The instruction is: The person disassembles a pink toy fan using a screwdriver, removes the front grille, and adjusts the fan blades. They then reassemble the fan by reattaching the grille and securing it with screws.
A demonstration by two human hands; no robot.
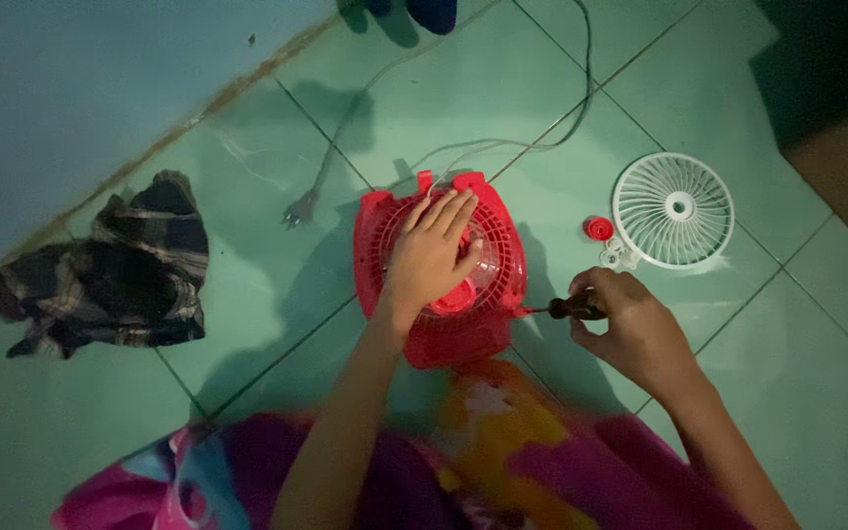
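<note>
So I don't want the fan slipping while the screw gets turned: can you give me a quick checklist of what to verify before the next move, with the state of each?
1. Left hand pressing flat on the red fan housing: ok.
2. Right hand closed on the screwdriver: ok.
3. Screwdriver tip at the housing's right edge: ok; whether it sits in a screw head, cannot tell.
4. White grille lying on the floor, apart from the housing: ok.
5. Plug lying loose on the tile floor, not in a socket: ok.
6. Small red cap lying beside the grille: ok.
</note>
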